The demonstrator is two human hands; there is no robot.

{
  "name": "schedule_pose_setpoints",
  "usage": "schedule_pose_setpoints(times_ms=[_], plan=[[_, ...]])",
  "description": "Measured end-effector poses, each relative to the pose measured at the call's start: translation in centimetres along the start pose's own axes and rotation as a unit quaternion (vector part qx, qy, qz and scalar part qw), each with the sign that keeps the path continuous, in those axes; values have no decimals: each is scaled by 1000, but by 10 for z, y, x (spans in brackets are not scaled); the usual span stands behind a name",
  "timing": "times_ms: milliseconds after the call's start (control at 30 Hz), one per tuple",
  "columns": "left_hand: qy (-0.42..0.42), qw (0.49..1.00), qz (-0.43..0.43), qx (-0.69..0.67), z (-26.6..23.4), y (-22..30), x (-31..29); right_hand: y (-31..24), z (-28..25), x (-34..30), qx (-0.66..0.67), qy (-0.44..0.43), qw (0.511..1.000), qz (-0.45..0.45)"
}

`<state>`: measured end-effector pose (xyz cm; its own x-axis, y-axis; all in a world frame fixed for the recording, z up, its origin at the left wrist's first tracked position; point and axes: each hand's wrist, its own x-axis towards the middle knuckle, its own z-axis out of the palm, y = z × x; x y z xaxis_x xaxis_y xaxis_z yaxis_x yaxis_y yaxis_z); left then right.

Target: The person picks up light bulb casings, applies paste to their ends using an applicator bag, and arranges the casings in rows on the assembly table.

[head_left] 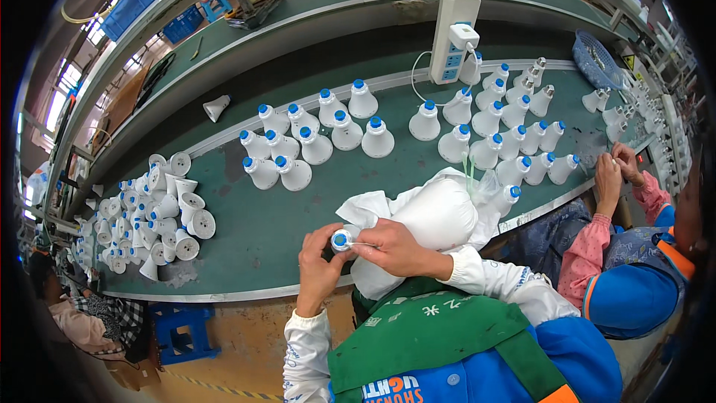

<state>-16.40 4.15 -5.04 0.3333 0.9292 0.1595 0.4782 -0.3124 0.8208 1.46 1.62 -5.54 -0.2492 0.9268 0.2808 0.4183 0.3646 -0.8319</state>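
Note:
My left hand (318,267) is closed round a white cone-shaped lamp housing (340,249), its blue-ringed end facing up. From the other side my right hand (399,248) comes close, thumb and fingers pinching a thin white strip (361,244) that reaches to the top of the housing. What the strip is, I cannot make out. Beside and behind my right hand lies a bulging white plastic bag (441,213), resting at the bench edge against me. Blue-topped lamp housings (377,139) of the same sort stand upright in groups farther back.
A heap of white lamp housings (160,213) lies at the left. One housing (216,107) lies tipped over beyond the rail. A power strip (452,41) hangs from a post. At right, a co-worker's hands (615,172) work near a blue basket (597,60). A blue stool (183,332) stands below.

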Motion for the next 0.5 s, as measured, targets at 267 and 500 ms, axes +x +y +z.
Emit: schedule_pose_setpoints(times_ms=[267,500], plan=[[-11,999,-45,-27,0,3,1,2,1,0,4,4,1000,8],[-29,997,-53,-45,-5,5,4,2,0,1,-1,-2,1000,9]])
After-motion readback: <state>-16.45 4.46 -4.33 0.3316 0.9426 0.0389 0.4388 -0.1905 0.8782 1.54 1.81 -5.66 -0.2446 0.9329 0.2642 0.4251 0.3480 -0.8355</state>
